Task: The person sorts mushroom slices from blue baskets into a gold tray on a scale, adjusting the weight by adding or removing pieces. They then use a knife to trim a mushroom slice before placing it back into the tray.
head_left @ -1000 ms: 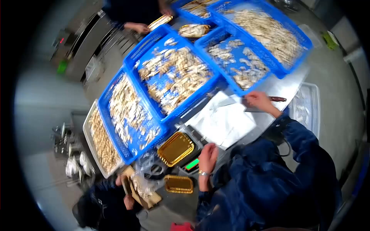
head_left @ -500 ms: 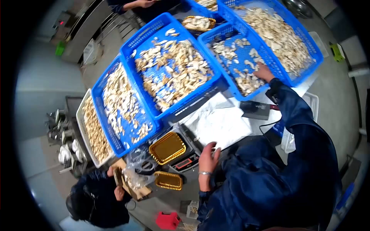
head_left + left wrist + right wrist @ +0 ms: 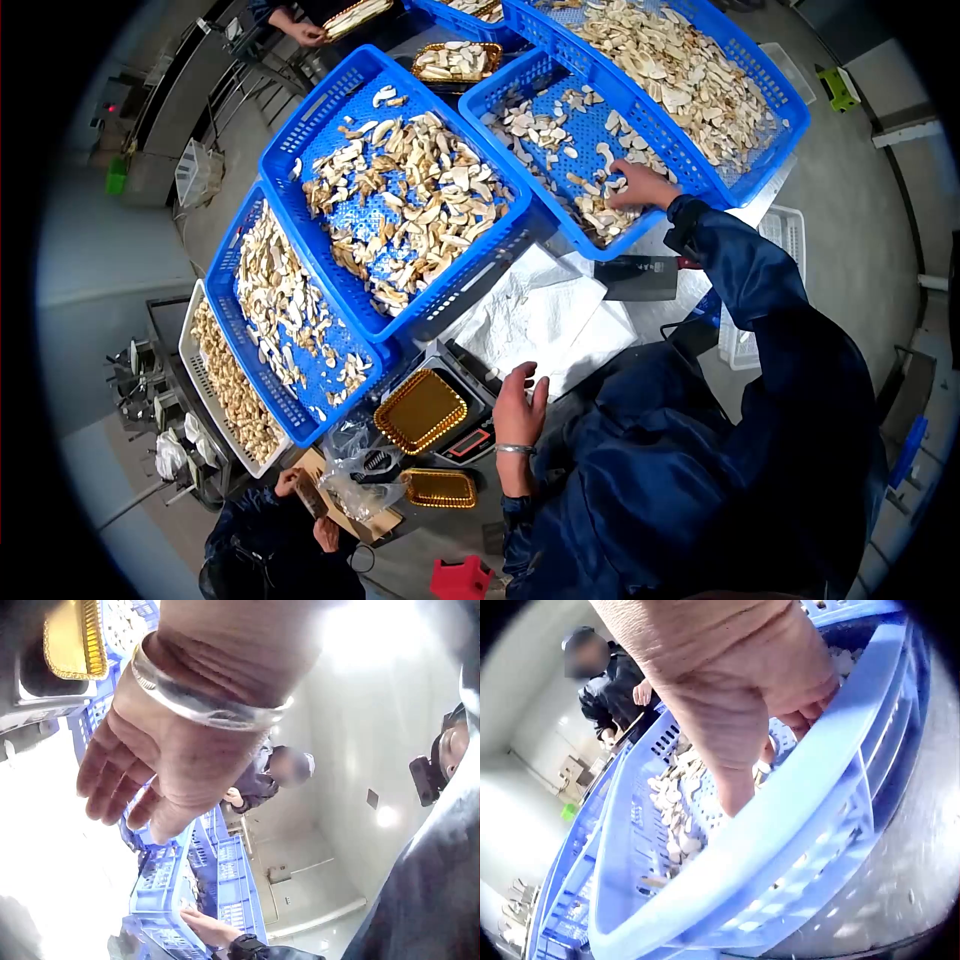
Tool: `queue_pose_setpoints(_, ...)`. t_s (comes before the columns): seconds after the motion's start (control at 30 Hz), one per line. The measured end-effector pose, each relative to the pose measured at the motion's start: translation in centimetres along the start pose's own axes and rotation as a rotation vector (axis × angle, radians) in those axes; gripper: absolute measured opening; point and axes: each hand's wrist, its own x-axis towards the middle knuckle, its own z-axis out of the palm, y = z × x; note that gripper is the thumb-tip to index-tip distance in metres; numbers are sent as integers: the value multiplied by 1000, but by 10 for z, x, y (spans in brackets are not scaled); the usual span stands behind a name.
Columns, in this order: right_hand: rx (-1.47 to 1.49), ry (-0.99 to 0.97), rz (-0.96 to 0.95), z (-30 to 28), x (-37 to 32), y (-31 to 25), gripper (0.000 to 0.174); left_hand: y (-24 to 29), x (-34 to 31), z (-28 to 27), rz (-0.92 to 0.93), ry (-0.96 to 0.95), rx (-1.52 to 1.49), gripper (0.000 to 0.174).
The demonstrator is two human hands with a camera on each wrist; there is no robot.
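Note:
Inside the smaller blue basket (image 3: 548, 228), my right hand (image 3: 643, 187) reaches down to pale mushroom slices (image 3: 600, 218), thumb and forefinger apart. The basket's rim (image 3: 780, 802) hides some of its fingertips in the right wrist view. My left hand (image 3: 520, 415) hovers at the lower edge of the white paper (image 3: 545, 310), fingers loosely bent and holding nothing; the left wrist view shows this hand (image 3: 176, 754) empty too. Left of it, an empty gold tray (image 3: 420, 411) sits on a scale (image 3: 475, 438). A cleaver (image 3: 645, 278) lies between paper and basket.
Larger blue baskets of slices (image 3: 385, 325) stand left and behind, beside a white basket (image 3: 272, 462). A filled gold tray (image 3: 455, 62) is at the back, a second empty one (image 3: 440, 488) below the scale. Other people work at the far side and lower left.
My right hand has gone from beside the cleaver into the smaller basket and stays among the slices. My left hand remains near the paper and scale. The head view has shifted.

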Motion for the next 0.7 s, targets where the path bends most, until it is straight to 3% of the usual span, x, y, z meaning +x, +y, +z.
queue_pose_setpoints(0.13, -127, -72, -70, 1, -9, -12, 66, 0, 2, 1, -10, -35, 18, 30)
queue_pose_setpoints(0.2, -346, -14, -172, 7, -13, -13, 70, -1, 1, 2, -13, -50, 37, 31)
queue_pose_setpoints(0.37, -174, -109, -210, 16, -5, -11, 68, -2, -1, 1, 2, -32, 53, 31)
queue_pose_setpoints(0.43, -50, -252, -205, 15, -8, -19, 64, -4, -2, 3, -3, -33, 51, 31)
queue_pose_setpoints(0.6, -130, -220, -227, 20, -10, -17, 65, -6, -3, 4, -1, -24, 28, 31)
queue_pose_setpoints(0.7, -176, -85, -223, 23, -15, -19, 65, -5, -3, 6, -9, -25, 30, 30)
